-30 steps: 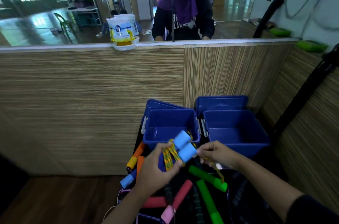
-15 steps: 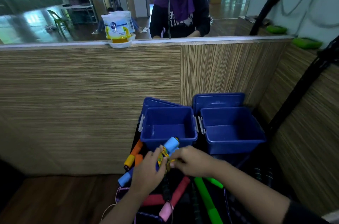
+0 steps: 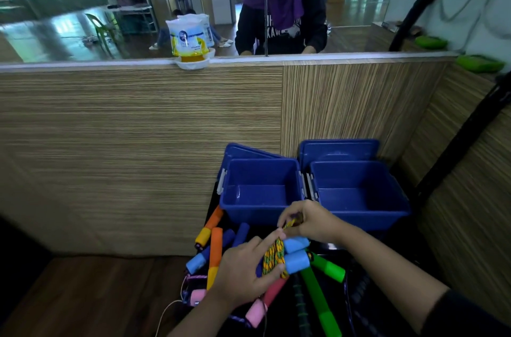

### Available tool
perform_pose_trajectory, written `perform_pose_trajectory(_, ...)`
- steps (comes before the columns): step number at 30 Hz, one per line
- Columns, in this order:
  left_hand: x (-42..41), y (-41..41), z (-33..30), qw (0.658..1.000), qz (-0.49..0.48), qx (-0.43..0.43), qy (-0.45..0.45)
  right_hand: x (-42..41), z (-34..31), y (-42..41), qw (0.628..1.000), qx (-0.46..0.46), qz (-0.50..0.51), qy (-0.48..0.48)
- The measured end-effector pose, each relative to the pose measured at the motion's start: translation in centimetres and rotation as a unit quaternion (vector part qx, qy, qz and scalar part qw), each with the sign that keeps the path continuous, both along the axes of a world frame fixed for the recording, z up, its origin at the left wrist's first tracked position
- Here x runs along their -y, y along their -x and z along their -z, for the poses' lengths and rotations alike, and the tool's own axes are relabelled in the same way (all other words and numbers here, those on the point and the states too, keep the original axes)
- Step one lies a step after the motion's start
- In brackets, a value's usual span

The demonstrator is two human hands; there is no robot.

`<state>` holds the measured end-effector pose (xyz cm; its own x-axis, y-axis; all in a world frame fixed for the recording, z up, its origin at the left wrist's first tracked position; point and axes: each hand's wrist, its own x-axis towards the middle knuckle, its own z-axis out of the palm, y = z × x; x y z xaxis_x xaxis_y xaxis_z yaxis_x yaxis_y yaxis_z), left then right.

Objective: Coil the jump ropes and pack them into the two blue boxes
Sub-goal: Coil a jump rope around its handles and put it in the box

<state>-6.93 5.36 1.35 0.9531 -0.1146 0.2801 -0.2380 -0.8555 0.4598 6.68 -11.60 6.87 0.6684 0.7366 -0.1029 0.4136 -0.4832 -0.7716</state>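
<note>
Because the loose end has to be wound on before the bundle can be packed, I read the head view as a coiling step in progress: the left hand (image 3: 243, 270) curls its grip round the two light-blue foam handles with the yellow-and-green braided rope wrapped over them (image 3: 287, 256), holding them side by side so the turns stay tight. The right hand (image 3: 309, 222) pinches the free end of that rope just above the bundle, fingers closed on it, probably to tuck it in. Both hands work just in front of the two open blue plastic boxes (image 3: 260, 187), which stand side by side against the wood-grain wall, nothing visible inside, lids propped behind. The other foam-handled jump ropes in orange, green, pink and blue (image 3: 215, 248) lie uncoiled on the dark counter beneath, so I judge the packing barely begun.
</note>
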Motion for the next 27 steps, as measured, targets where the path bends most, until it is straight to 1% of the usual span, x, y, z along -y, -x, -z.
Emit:
perform_pose_trajectory(3, 0.2, -0.1, -0.7, 1.0, -0.018, 0.007, -0.011, 0.1, 0.1, 0.3, 0.999, 0.035, 0.009, -0.026)
perform_pose_trajectory(6, 0.2, -0.3, -0.8, 0.999, -0.027, 0.001, -0.03, 0.4, 0.1, 0.4, 0.997, 0.077, 0.008, -0.005)
perform_pose_trajectory(10, 0.6, -0.6, -0.7, 0.997, -0.06, -0.005, -0.045, 1.0, -0.3, 0.2, 0.982, 0.185, 0.009, 0.042)
perform_pose_trajectory(11, 0.6, -0.7, -0.7, 0.996, -0.075, -0.004, -0.042, 1.1, -0.4, 0.2, 0.98, 0.193, 0.006, 0.045)
perform_pose_trajectory(13, 0.6, -1.0, -0.8, 0.994, -0.106, -0.001, -0.034, 1.2, -0.4, 0.2, 0.984, 0.177, -0.004, 0.033)
perform_pose_trajectory(15, 0.5, -1.4, -0.9, 0.992, -0.124, 0.002, -0.027, 1.4, -0.3, 0.3, 0.982, 0.187, -0.004, 0.036)
perform_pose_trajectory(17, 0.5, -1.6, -1.0, 0.991, -0.132, 0.005, -0.021, 1.6, -0.2, 0.6, 0.981, 0.187, 0.015, 0.043)
perform_pose_trajectory(22, 0.9, -1.5, -0.9, 0.992, -0.127, 0.005, -0.007, 1.3, -0.1, 1.8, 0.976, 0.187, 0.105, -0.037)
perform_pose_trajectory(25, 1.0, -1.4, -0.7, 0.993, -0.116, 0.007, -0.036, 0.9, 0.4, 2.3, 0.972, 0.159, 0.166, -0.054)
perform_pose_trajectory(27, 1.2, -1.4, -0.8, 0.992, -0.121, 0.005, -0.038, 0.7, 0.5, 2.6, 0.969, 0.137, 0.196, -0.066)
